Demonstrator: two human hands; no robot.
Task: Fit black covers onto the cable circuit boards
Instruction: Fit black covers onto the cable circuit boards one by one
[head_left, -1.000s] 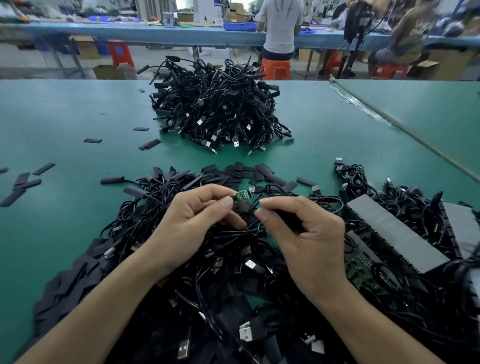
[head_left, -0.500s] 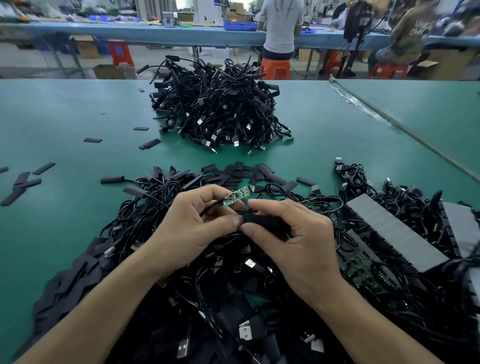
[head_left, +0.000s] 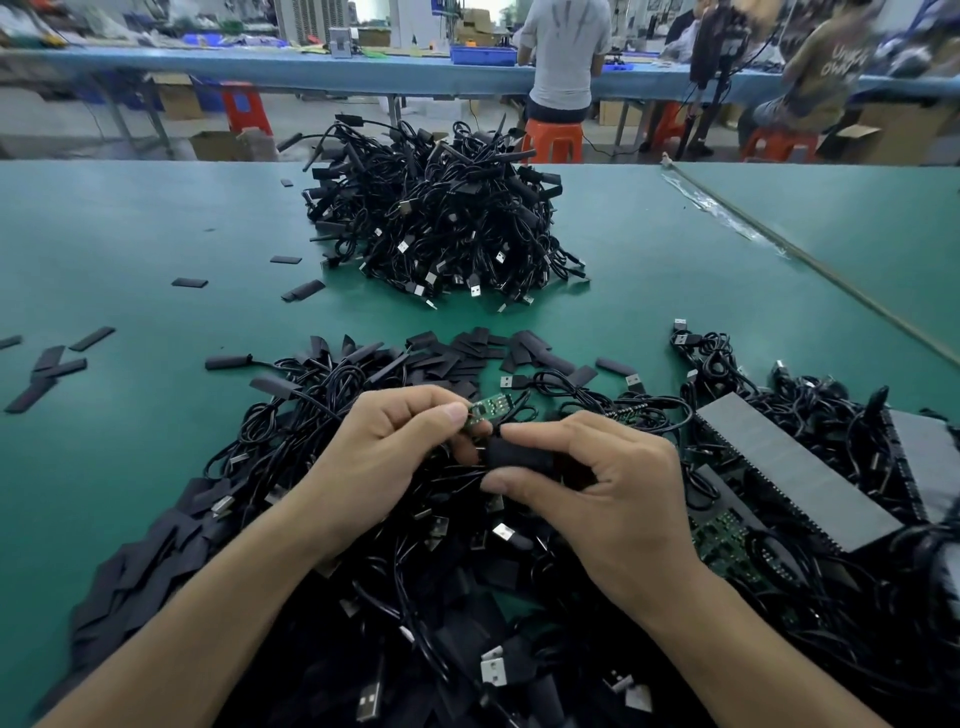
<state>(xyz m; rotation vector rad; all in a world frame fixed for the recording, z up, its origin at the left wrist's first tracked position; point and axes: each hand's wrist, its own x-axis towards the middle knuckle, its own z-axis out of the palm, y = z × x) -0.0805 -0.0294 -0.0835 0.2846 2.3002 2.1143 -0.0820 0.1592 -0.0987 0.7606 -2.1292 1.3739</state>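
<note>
Big green table (head_left: 130, 249), smooth and flat, wide from side to side. On its far part, a tall round heap of cables (head_left: 441, 228): thin, black, bendy, all tangled, with shiny metal plugs poking out at the bottom. Closer in, under both arms, a low spread pile of cables (head_left: 363, 597), mixed with many flat black sleeves and more silver plugs. To the right, half buried in wires, two long grey strips (head_left: 795, 473), dull and straight-edged, with green boards (head_left: 727, 540) peeking out just beside them.

Far back on a long bench, a blue bin (head_left: 483, 54); cannot tell what lies inside.

Left hand (head_left: 384, 457) above the low pile, fingers curled in, thumb and fingers pinching one end of a small circuit board (head_left: 488, 408). Green, thin, oblong, dotted with tiny parts, held up just above the wires in the middle.

Right hand (head_left: 608, 499) right beside it, thumb and first finger squeezing a black cover (head_left: 519, 454), other fingers bent. Short, dark, matte, shaped like a little flat tube, just below the board; cannot tell whether touching it.

Off to the left, loose flat strips (head_left: 47, 369), black and thin, scattered on bare table.
</note>
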